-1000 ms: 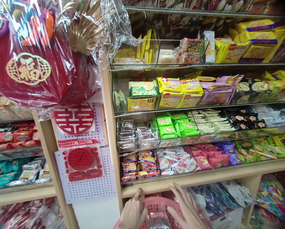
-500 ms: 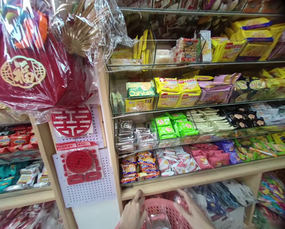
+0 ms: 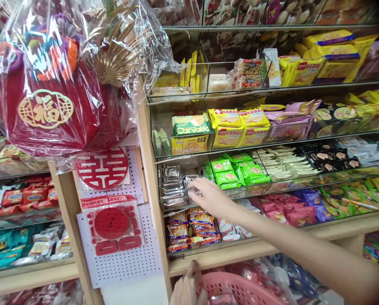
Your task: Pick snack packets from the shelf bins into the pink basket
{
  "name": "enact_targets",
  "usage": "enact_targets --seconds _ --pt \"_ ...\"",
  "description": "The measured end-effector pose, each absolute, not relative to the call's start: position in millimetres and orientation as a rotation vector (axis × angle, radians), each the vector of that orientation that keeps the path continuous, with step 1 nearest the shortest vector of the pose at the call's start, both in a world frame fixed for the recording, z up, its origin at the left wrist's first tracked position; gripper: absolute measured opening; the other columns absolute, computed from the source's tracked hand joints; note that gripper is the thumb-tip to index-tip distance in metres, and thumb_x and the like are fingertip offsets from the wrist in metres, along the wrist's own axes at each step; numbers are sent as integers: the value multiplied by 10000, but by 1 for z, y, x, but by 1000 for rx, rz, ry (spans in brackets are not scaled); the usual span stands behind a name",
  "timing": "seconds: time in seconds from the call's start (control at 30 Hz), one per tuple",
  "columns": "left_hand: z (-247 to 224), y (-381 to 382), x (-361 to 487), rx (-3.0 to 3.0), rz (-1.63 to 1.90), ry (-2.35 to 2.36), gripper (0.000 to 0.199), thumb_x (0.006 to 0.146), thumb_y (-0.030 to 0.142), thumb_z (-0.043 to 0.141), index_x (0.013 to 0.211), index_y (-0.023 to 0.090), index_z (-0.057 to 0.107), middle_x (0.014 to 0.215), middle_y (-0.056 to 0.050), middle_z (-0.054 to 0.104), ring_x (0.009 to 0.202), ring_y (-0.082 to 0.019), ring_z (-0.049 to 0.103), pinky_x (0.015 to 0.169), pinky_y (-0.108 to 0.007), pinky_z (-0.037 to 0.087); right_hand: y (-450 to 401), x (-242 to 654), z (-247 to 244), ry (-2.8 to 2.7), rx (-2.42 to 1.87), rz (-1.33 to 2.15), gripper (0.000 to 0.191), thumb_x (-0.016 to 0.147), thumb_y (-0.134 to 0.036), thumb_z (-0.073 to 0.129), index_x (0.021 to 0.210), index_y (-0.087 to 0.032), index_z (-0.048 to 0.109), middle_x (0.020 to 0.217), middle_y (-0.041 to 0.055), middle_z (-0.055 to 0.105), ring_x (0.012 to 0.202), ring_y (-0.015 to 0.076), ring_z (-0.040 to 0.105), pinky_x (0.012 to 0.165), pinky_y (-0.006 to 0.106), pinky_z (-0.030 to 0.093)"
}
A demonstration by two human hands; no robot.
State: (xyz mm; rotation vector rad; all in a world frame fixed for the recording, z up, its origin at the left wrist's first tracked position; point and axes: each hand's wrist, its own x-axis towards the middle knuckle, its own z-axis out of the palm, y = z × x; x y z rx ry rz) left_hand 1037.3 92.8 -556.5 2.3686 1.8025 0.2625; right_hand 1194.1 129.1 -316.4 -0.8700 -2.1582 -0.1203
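My right hand (image 3: 210, 195) reaches across to the silver-wrapped packets (image 3: 173, 184) in the left compartment of a lower shelf. Its fingers are apart and bent down over the packets; contact with them is hard to make out. Below, a pink perforated plastic basket (image 3: 236, 284) sits at the bottom of the view, with a clear-wrapped item (image 3: 222, 299) partly visible inside. My left hand (image 3: 187, 288) is closed on the left rim of the basket, one finger up against the wooden shelf edge (image 3: 205, 262). Orange-and-blue snack packets (image 3: 192, 228) lie just under my right hand.
Glass dividers part the shelves. Green packets (image 3: 236, 171) and yellow packs (image 3: 240, 127) stand to the right and above. A red gift bag in clear film (image 3: 59, 114) juts out at upper left, over a white pegboard (image 3: 122, 267) with red paper decorations (image 3: 113, 222).
My right hand has left the right side of the basket and moved up to the silver packets. My left hand stays at the basket. The view has shifted slightly.
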Motion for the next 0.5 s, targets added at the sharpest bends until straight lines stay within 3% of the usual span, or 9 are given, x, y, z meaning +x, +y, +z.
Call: enact_targets --seconds 0.17,0.33,0.5 --pt "-550 92 1037 2388 220 1789 362 783 271 411 1095 245 591 1414 -18 426 925 -244 663 792 -326 526 209 1159 -272 -2160 -1293 -27 214 848 -148 483 982 -179 646 1050 94 654 1018 222 582 827 296 420" --pt "-554 98 1040 2347 99 1856 380 768 286 437 1115 243 586 1457 -22 366 905 -264 670 800 -362 533 251 1139 -269 -2045 -1478 44 414 823 -114 492 1236 -145 512 1179 170 601 1120 287 541 856 353 435" --pt "-557 103 1040 2313 63 1872 432 758 264 457 1178 256 558 1472 -31 341 916 -278 665 805 -378 529 267 1118 -273 -1996 -1511 109 550 779 -121 560 1310 -189 434 1197 149 600 1130 295 535 885 390 440"
